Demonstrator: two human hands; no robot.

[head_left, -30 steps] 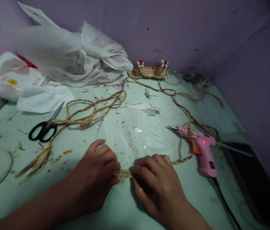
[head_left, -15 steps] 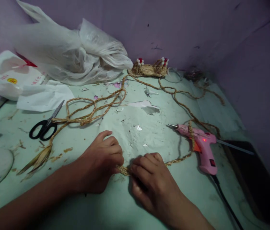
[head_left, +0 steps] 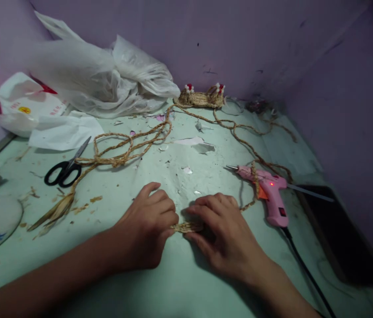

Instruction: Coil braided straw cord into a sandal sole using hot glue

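Between my hands lies a short, flat piece of braided straw rope (head_left: pixel 188 227), low over the table. My left hand (head_left: pixel 149 227) is closed, pinching its left end between thumb and fingers. Around the right end curl the fingers and thumb of my right hand (head_left: pixel 227 238), which hides that end. A strand runs from behind my right hand up to the pink glue gun (head_left: pixel 275 198) and drapes over its body. The gun lies on its side with a red light lit and a clear glue stick (head_left: pixel 310 193) sticking out the back.
Black-handled scissors (head_left: pixel 63 173) lie at left beside a loose braided rope (head_left: pixel 116 160) with a frayed end. A woven straw piece with red and white beads (head_left: pixel 201 99) stands by the wall, near a white plastic bag (head_left: pixel 107 79). A dark flat object (head_left: pixel 338 238) lies at right.
My right hand has moved slightly right and its fingers have loosened, showing more of the braid between my hands. The whole view has shifted slightly.
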